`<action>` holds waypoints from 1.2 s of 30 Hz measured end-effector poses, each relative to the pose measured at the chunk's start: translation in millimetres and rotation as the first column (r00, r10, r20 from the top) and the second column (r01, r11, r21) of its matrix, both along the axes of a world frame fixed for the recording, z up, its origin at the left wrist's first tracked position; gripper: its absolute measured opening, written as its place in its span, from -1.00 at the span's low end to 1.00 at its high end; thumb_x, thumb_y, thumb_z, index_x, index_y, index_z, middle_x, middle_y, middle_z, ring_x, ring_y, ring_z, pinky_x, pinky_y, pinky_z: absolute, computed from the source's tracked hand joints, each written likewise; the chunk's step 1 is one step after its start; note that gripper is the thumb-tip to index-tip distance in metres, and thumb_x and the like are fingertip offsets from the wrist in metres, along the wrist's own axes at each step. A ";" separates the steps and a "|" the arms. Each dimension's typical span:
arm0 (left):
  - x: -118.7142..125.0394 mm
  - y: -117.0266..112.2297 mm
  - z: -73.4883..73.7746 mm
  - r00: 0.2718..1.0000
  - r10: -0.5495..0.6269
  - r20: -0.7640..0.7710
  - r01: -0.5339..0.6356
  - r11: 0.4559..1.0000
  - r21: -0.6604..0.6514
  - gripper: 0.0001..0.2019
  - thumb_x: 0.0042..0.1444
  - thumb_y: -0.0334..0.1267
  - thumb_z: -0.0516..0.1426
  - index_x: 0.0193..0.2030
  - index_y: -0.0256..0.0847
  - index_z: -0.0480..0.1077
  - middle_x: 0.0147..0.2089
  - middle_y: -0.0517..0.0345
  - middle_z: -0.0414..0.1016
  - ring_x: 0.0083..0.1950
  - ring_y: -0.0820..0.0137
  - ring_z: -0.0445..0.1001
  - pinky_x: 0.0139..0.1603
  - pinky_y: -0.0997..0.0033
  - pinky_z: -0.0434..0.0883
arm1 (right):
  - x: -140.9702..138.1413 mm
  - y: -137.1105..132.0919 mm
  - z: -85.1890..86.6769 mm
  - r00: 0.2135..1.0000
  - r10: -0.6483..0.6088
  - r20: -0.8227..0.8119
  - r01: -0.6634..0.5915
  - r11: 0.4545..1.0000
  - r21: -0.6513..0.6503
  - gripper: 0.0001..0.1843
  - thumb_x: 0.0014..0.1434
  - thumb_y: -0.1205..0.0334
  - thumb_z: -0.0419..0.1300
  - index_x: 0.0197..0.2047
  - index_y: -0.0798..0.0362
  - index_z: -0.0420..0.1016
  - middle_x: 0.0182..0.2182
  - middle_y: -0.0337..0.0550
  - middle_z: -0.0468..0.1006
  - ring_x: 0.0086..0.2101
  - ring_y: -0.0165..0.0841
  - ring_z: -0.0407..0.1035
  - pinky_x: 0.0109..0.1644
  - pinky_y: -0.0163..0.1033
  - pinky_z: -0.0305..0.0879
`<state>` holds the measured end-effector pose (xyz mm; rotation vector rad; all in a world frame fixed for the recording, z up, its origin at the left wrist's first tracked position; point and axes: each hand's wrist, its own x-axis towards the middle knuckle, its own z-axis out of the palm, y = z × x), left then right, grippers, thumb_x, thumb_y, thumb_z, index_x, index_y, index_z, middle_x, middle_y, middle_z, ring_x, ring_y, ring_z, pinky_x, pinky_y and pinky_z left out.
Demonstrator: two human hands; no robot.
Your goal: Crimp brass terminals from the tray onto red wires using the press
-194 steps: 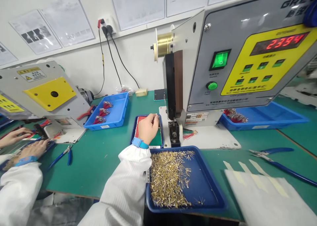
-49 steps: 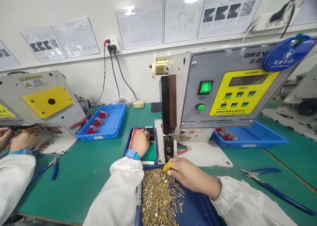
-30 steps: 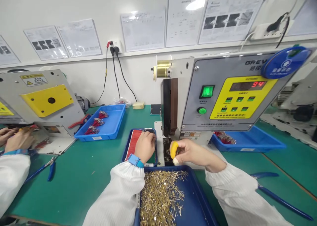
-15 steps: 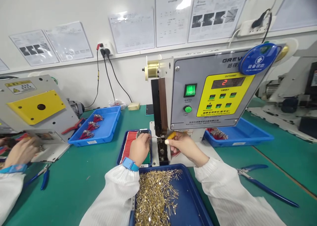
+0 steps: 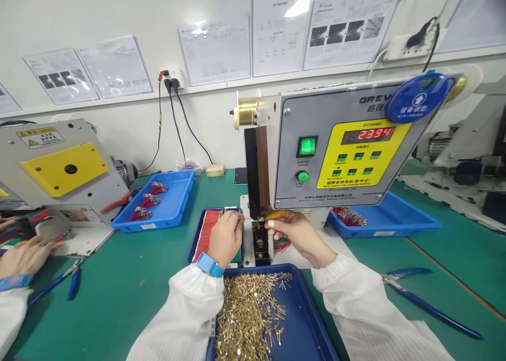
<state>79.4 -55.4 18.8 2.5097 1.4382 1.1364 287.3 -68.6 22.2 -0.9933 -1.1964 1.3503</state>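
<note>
Left hand [image 5: 225, 240]: its grip pinches a thin wire [image 5: 247, 218].
Wire: between both hands, at the machine's [image 5: 300, 108] black press [image 5: 260, 247].
Right hand [image 5: 298, 234]: just by the press; cannot tell if its grip holds something.
Gold pins [image 5: 249, 313]: heaped in the dark blue tray [image 5: 312, 324].

red "2394" on the display [image 5: 367, 135], "grew" on the grey panel [image 5: 302, 112], "设备状态" on the blue disc [image 5: 419, 98]
</note>
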 end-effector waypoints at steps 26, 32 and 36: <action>0.2 -1.0 -1.2 0.993 -0.116 0.014 0.107 0.952 0.286 -0.80 0.32 -0.35 -0.04 -0.17 -0.21 0.41 -0.20 0.03 0.43 -0.12 0.31 0.37 -0.13 0.30 0.38 | -18.8 -4.2 -8.7 0.980 -0.108 0.168 0.094 0.991 0.091 -0.61 0.04 -0.11 0.22 -0.41 0.09 0.36 -0.62 -0.28 0.37 -0.61 -0.44 0.24 -0.52 -0.30 0.15; 0.2 -0.9 -0.7 0.992 -0.126 0.017 0.117 0.955 0.271 -0.80 0.32 -0.36 -0.04 -0.17 -0.23 0.41 -0.20 0.03 0.43 -0.12 0.31 0.37 -0.12 0.30 0.38 | -20.9 -5.4 -7.3 0.975 -0.122 0.185 0.106 0.990 0.095 -0.62 0.03 -0.10 0.20 -0.43 0.09 0.36 -0.63 -0.28 0.36 -0.61 -0.45 0.23 -0.50 -0.30 0.16; 0.0 -0.7 -1.0 0.992 -0.130 0.004 0.124 0.956 0.266 -0.81 0.32 -0.36 -0.04 -0.17 -0.23 0.40 -0.20 0.03 0.43 -0.12 0.30 0.37 -0.12 0.29 0.38 | -20.8 -5.5 -6.8 0.976 -0.123 0.181 0.110 0.991 0.076 -0.63 0.02 -0.09 0.19 -0.42 0.09 0.35 -0.63 -0.29 0.36 -0.61 -0.45 0.23 -0.51 -0.31 0.15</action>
